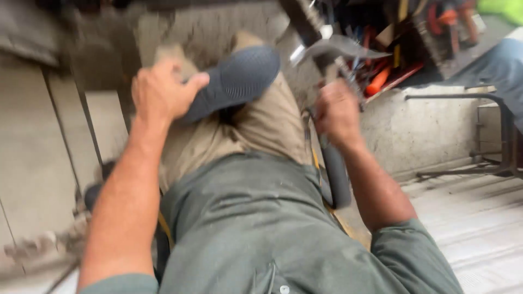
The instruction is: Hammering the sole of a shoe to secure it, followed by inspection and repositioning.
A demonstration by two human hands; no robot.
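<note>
Left hand (158, 90) grips grey shoe (234, 81) upper centre; right hand (338, 111) clutches dark tool handle (335, 174) (blurred). Steady both before levering.

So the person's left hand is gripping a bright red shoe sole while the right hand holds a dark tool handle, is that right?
Not quite. In the head view the shoe sole under the left hand is dark blue-grey, not bright red. The rest holds: the right hand is closed around a dark tool handle.
</note>
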